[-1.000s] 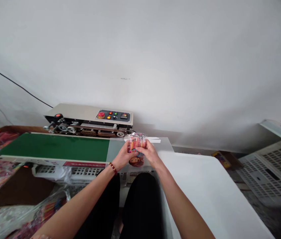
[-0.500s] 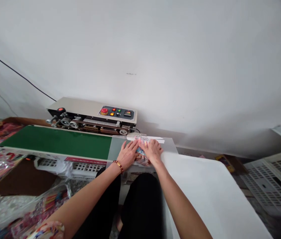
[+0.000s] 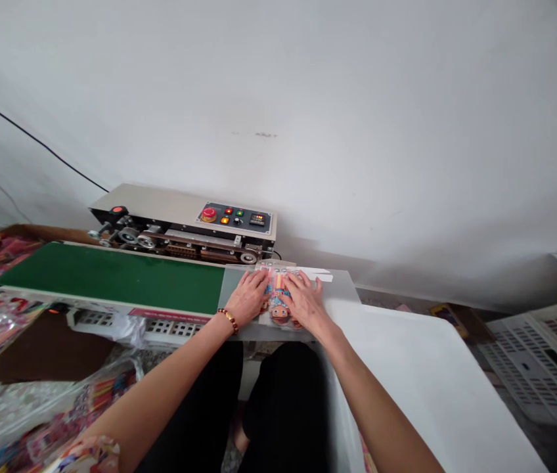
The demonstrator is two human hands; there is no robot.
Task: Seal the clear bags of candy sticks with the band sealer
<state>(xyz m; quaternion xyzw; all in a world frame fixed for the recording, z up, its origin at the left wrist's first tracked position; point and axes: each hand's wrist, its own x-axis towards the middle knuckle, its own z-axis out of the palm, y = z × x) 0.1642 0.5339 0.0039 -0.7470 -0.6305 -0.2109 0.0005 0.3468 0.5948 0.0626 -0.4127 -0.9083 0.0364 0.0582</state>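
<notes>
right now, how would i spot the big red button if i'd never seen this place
Against the white wall, find the beige-topped machine behind the green belt. At its right-hand end is a dark control panel. The red button sits at the panel's left end, round and raised, much bigger than the small lit squares beside it.

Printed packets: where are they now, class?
Just below the head view's centre, the printed packets lie between and partly under the left hand and right hand, on the translucent sheet.
</notes>
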